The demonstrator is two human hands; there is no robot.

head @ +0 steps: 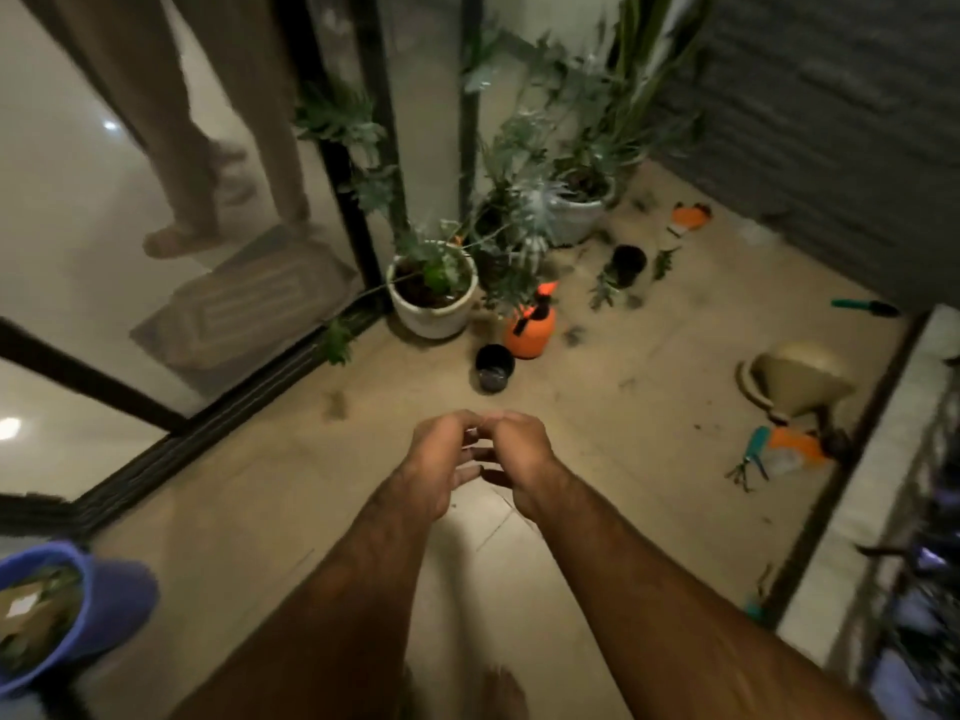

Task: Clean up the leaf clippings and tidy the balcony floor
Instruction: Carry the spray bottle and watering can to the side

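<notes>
My left hand (441, 459) and my right hand (519, 452) meet in front of me above the beige balcony floor (649, 407), fingers curled toward each other. Motion blur hides whether anything small sits between them. Leaf clippings lie scattered on the tiles: a green sprig (605, 291) beside a small black pot (628, 262), another sprig (665, 262), and dark bits (335, 402) near the door track. At the lower left, a blue bucket (119, 600) holds green cuttings and a piece of cardboard.
White potted plants (431, 314) crowd the far corner with an orange sprayer (530, 330) and a second black pot (495, 366). A tan pot (795, 381), teal hand rake (753, 454), trowel (865, 306) and orange gloves (691, 215) lie on the right. A person (176, 148) stands behind the glass door.
</notes>
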